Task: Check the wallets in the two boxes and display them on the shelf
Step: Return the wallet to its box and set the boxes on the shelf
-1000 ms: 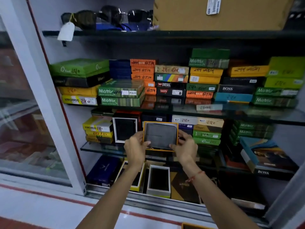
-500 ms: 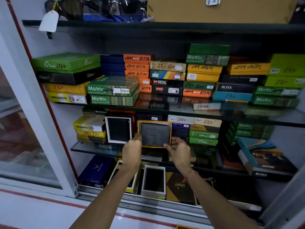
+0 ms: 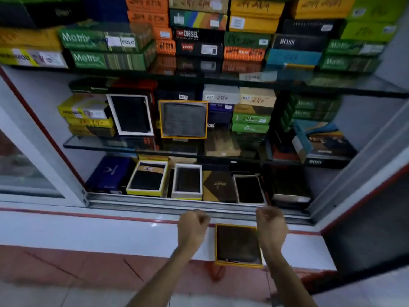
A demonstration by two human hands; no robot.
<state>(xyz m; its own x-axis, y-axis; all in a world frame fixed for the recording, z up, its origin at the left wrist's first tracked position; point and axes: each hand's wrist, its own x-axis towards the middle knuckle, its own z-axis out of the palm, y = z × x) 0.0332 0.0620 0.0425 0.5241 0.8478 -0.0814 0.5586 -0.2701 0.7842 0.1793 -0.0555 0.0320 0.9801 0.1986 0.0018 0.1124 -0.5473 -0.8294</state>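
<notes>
A grey wallet in an orange-rimmed box (image 3: pixel 183 119) stands upright on the middle glass shelf (image 3: pixel 99 144), between a white-rimmed box with a black wallet (image 3: pixel 130 114) and stacked boxes. A second orange-rimmed box with a dark brown wallet (image 3: pixel 238 245) lies flat on the white ledge (image 3: pixel 110 231) below the cabinet. My left hand (image 3: pixel 193 224) hovers just left of that box, fingers curled, holding nothing. My right hand (image 3: pixel 271 226) hovers at its right edge, also curled and empty.
The top shelf holds stacked boxes marked Matrix (image 3: pixel 104 41), Diesel and Boss. The bottom shelf has open boxes with dark wallets (image 3: pixel 147 177) (image 3: pixel 187 181) and a blue box (image 3: pixel 110 173). A sliding door frame (image 3: pixel 44 129) stands left; red floor tiles lie below.
Both hands let go of the grey wallet box, which now stands on the middle shelf, and dropped down to the box on the ledge. The view tilted downward.
</notes>
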